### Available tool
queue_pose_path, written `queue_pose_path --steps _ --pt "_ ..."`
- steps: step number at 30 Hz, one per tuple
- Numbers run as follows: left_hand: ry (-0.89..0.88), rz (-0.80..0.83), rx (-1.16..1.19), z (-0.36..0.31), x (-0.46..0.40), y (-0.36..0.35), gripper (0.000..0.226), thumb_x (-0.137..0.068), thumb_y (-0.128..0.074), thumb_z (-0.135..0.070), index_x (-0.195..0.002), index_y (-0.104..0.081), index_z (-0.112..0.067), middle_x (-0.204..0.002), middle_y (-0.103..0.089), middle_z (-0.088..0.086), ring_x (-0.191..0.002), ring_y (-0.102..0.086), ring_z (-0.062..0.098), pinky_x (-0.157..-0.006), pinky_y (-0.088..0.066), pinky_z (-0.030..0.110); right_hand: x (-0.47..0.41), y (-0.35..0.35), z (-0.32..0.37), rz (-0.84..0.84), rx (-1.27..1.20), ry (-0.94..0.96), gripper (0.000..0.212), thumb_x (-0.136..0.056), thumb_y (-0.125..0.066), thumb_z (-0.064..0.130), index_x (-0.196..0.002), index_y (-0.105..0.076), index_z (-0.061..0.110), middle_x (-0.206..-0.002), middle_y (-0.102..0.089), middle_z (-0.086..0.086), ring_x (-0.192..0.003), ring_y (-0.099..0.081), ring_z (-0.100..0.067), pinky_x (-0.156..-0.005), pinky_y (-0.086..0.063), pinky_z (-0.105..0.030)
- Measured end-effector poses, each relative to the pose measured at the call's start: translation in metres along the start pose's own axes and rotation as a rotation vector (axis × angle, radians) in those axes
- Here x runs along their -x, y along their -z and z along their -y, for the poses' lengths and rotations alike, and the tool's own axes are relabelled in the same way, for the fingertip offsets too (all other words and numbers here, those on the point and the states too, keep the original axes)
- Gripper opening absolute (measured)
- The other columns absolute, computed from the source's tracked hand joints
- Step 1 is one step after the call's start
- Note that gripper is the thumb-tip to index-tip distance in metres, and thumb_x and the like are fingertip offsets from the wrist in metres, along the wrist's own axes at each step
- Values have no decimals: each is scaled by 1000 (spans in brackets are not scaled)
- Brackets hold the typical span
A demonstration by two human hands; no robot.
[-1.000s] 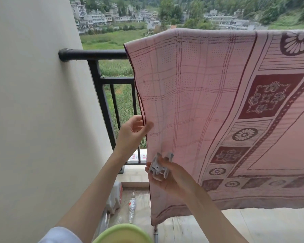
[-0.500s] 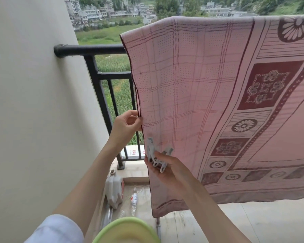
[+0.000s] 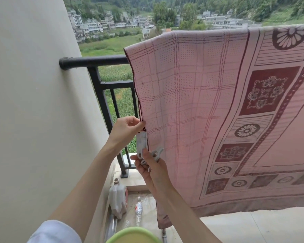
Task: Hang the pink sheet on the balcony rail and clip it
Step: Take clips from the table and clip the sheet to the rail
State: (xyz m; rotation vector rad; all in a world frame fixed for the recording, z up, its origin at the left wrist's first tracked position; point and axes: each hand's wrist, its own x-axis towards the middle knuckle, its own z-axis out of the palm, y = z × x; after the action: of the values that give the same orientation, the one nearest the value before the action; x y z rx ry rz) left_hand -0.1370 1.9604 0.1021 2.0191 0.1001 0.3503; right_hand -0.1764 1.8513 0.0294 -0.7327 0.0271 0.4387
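1. Your left hand point(image 3: 125, 131) has a tight grip: thumb and fingertips pinch the sheet point(image 3: 209, 111) at its left edge, partway down the hanging side.
2. Left wrist is bent, palm turned toward the sheet, forearm running up from lower left. A pale sleeve point(image 3: 53, 232) shows at the bottom.
3. Your right hand point(image 3: 149, 169) grips white clips point(image 3: 145, 148); fingers curled round them, thumb on top. More than one clip in the bunch, exact count not readable.
4. One clip stands upright above the fingers, its top just below your left thumb and touching or just beside the sheet edge. Can't tell if its jaws are open or already on the cloth.
5. Right forearm comes up from lower right, crossing in front of the sheet's lower corner.
6. Sheet is draped over the rail point(image 3: 95, 61), hanging down the near side; its left edge sits near the wall point(image 3: 33, 102), leaving a bare stretch of black rail between.
7. On the floor point(image 3: 253, 225) below the rail post: a white jug point(image 3: 117, 199) and a clear bottle point(image 3: 138, 209) lying beside it.
8. Green rim of a basin point(image 3: 132, 234) at bottom centre, cut off by the frame.
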Motion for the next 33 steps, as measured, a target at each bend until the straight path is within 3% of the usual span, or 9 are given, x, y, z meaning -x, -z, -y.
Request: queue_pose_path --steps 8,15,17,19,22,24,26,28,33 --pt "55 -11 36 -3 1 3 20 -81 -66 -30 -79 -68 -10 -90 -61 -3 -82 -55 4 -70 -41 18 -9 -12 -5 -8 -140 44 13 -87 -56 12 -94 -59 2 -67 -68 -12 -56 -58 -12 -54 -51 -15" --pt "61 -39 43 1 1 1 20 -83 -64 -29 -75 -62 -11 -108 -51 1 -96 -52 12 -81 -45 23 -18 -14 -4 52 -384 37 46 -70 -70 16 -109 -55 -2 -82 -64 -20 -55 -59 -13 -46 -48 -16" --pt "31 -62 39 1 2 -2 22 -85 -62 -28 -75 -57 -9 -113 -47 6 -90 -51 9 -60 -48 10 -22 -13 -3 85 -391 48 78 -58 -83 19 -125 -47 0 -96 -64 -25 -56 -60 -14 -47 -49 -18" --pt "11 -88 32 1 4 -4 22 -86 -61 -27 -73 -53 -10 -112 -47 9 -82 -50 5 -45 -42 4 -25 -11 -4 110 -368 37 90 -51 -88 22 -128 -46 3 -110 -63 -27 -53 -57 -12 -46 -48 -18" --pt "-2 -26 116 6 5 -3 21 -85 -61 -31 -77 -54 -13 -105 -57 9 -73 -61 7 -46 -44 8 -28 -6 -6 128 -322 16 78 -46 -90 27 -115 -56 9 -106 -68 -23 -46 -51 -8 -44 -44 -16" --pt "-2 29 179 11 7 -2 17 -86 -59 -33 -81 -57 -16 -95 -62 1 -70 -64 3 -63 -47 11 -27 0 -9 135 -343 -8 79 -44 -92 30 -112 -58 12 -104 -69 -19 -45 -47 -6 -43 -41 -15" --pt "17 29 257 25 9 -5 15 -92 -51 -29 -86 -60 -19 -94 -63 -3 -86 -61 6 -78 -48 23 -24 14 -12 99 -344 -46 83 -36 -94 34 -109 -60 10 -95 -71 -14 -44 -43 -6 -42 -37 -15" --pt "89 13 351 48 14 -14 19 -97 -42 -20 -92 -60 -19 -97 -63 -2 -93 -60 13 -79 -49 28 -18 34 -17 26 -281 -88 76 -33 -94 36 -98 -66 8 -80 -69 -9 -43 -42 -6 -41 -34 -16" --pt "270 265 229 127 44 -52 35 -88 -56 -15 -120 -50 -28 -124 -56 -1 -113 -56 15 -88 -48 28 -4 95 -35 -285 -9 -230 16 -76 -66 19 -86 -61 8 -59 -59 0 -44 -45 -7 -41 -35 -16"
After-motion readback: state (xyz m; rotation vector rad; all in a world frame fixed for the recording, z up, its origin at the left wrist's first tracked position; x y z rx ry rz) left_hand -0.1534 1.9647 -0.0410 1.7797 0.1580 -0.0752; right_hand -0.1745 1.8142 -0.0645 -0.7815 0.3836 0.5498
